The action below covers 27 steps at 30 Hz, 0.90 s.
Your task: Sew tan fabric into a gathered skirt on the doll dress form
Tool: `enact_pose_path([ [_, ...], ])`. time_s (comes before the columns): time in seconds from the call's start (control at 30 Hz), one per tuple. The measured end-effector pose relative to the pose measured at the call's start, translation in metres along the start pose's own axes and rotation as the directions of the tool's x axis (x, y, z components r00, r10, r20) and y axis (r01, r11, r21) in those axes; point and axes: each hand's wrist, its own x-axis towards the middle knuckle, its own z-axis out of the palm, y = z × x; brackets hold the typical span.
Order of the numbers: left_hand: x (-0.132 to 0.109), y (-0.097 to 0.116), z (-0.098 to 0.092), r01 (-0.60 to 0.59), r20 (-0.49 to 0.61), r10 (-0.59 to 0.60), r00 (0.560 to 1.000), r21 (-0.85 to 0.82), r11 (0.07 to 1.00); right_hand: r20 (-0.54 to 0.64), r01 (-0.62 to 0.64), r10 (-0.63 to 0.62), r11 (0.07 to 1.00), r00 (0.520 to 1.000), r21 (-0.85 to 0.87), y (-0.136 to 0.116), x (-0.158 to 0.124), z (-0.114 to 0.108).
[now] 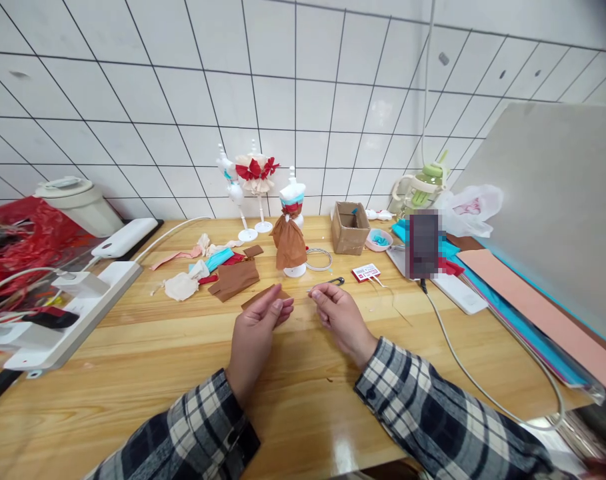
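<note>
My right hand (pixel 343 322) is closed in a pinch, with a thin pale sliver like a needle at its fingertips. Opposite it, my left hand (pixel 259 333) has its thumb against bent fingers; anything between them is too small to make out. The hands are apart, above the table. Just beyond them stands a small white dress form (pixel 295 271) wearing a brown gathered skirt (pixel 290 243) with a red and light-blue top. A brown cloth strip (pixel 253 299) lies behind my left fingers. Near my right fingertips is a small black-handled tool (pixel 337 281), partly hidden.
Cloth scraps (pixel 235 277) lie left of centre. Two more dress forms (pixel 247 235) stand behind. Rightward are a thread card (pixel 365 272), a silver ring (pixel 319 259), a cardboard box (pixel 350 230), a pink bowl (pixel 379 240) and a blurred upright device (pixel 423 245) with a cable. A power strip (pixel 90 313) lies left.
</note>
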Motion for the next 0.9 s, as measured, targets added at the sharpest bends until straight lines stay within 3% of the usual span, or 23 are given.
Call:
enact_pose_path([
  [0.07, 0.004, 0.003, -0.005, 0.011, 0.018, -0.011, 1.000, -0.016, 1.000, -0.046, 0.121, -0.129, 0.982, 0.991, -0.148, -0.002, 0.002, -0.006],
  [0.13, 0.006, 0.004, -0.008, 0.014, 0.048, -0.015, 0.999, 0.028, 1.000, 0.005, 0.297, -0.319, 0.876, 0.948, -0.381, -0.006, 0.001, -0.011],
  [0.23, 0.004, 0.003, -0.007, -0.031, 0.106, 0.014, 0.994, 0.161, 0.986, 0.343, 0.606, -0.521, 0.502, 0.782, -0.617, -0.012, -0.003, -0.012],
  [0.3, -0.001, 0.002, -0.005, -0.073, 0.143, 0.037, 0.989, 0.260, 0.963, 0.530, 0.718, -0.514, 0.291, 0.675, -0.632, -0.012, -0.005, -0.010],
  [0.33, -0.003, 0.001, -0.004, -0.091, 0.155, 0.046, 0.987, 0.302, 0.949, 0.576, 0.740, -0.499, 0.231, 0.648, -0.632, -0.011, -0.005, -0.009],
  [0.5, -0.006, -0.001, -0.003, -0.105, 0.216, 0.035, 0.976, 0.324, 0.940, 0.597, 0.718, -0.448, 0.165, 0.666, -0.676, -0.003, -0.001, -0.009],
  [0.63, -0.005, -0.002, 0.000, -0.006, 0.284, -0.044, 0.958, 0.174, 0.985, 0.603, 0.707, -0.430, 0.127, 0.672, -0.696, -0.005, -0.001, -0.011],
  [0.73, -0.006, 0.000, 0.001, 0.044, 0.249, -0.081, 0.965, 0.154, 0.987, 0.569, 0.678, -0.447, 0.123, 0.690, -0.725, -0.012, 0.002, -0.016],
  [0.83, -0.005, 0.002, -0.002, -0.044, 0.201, -0.010, 0.979, 0.263, 0.964, 0.496, 0.619, -0.461, 0.160, 0.735, -0.769, -0.019, 0.012, -0.033],
  [0.9, -0.004, 0.002, -0.005, -0.165, 0.216, 0.086, 0.973, 0.384, 0.908, 0.418, 0.557, -0.484, 0.185, 0.769, -0.810, -0.020, 0.022, -0.049],
])
